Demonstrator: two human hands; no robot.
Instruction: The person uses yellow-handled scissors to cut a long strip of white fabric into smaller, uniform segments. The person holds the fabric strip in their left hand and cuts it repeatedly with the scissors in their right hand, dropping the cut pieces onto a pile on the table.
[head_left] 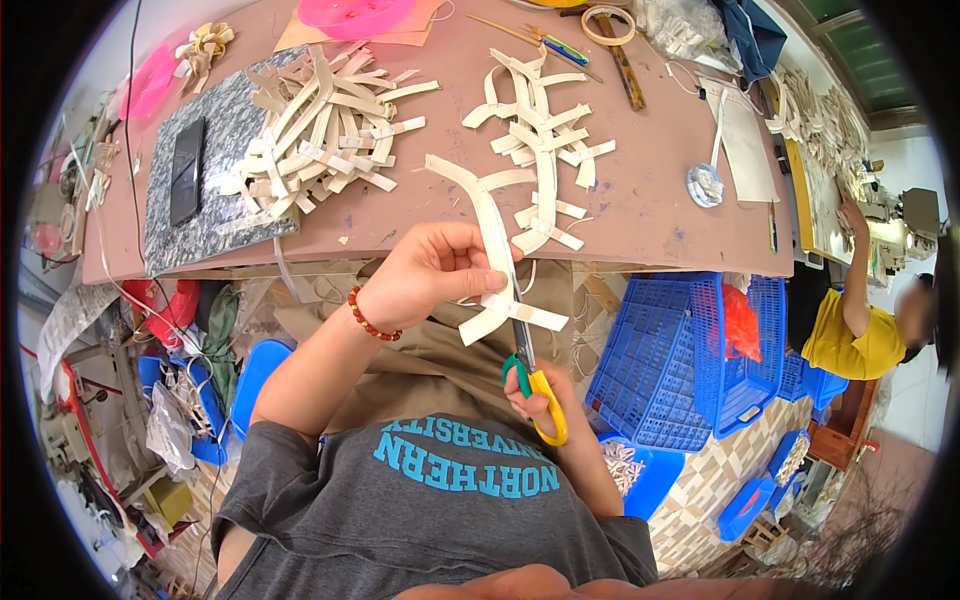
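Scissors [530, 385] in right hand [545, 400] cutting strip [497, 262]

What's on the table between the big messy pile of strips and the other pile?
Between the big pile and the smaller pile, the head view shows bare brown tabletop.

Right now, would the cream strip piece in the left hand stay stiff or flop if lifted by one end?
Probably semi-stiff: the strip piece arcs up from the left hand without drooping. Likely light, since a fingertip pinch holds it while the scissors in the right hand cut. Its crossed tabs look thin, so they may bend easily.
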